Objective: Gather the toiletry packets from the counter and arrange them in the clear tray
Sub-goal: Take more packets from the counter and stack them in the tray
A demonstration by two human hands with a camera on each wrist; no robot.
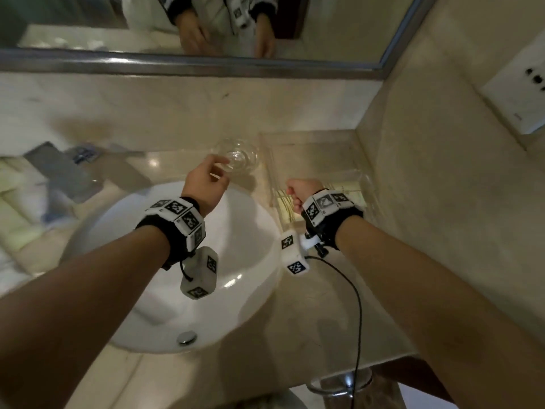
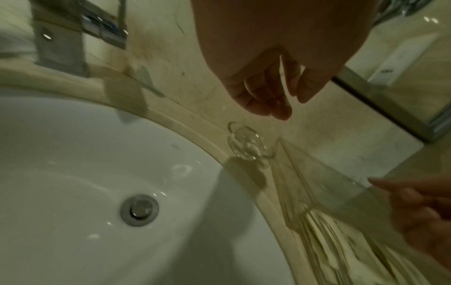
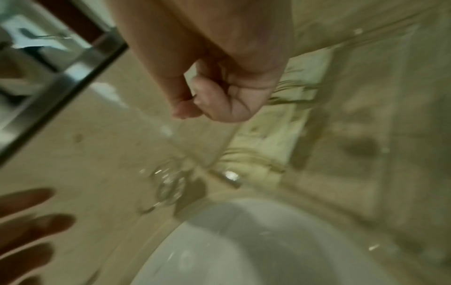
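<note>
The toiletry packets (image 1: 63, 169) lie blurred at the counter's far left, beyond the sink (image 1: 182, 270), nearer the loosely open, empty left hand (image 1: 206, 184) than the empty fisted right hand (image 1: 300, 191) over the clear tray (image 1: 312, 143).

Motion is smearing the packets (image 1: 59, 169) far left of my left hand (image 1: 206, 184), so I am not making out their print or number. My right hand (image 1: 300, 191) is hiding part of the tray (image 1: 312, 137) under its curled fingers. The right wrist view is blurring the glass (image 3: 168, 185). The picture's edge is cutting my left fingertips (image 3: 26, 227) there.
</note>
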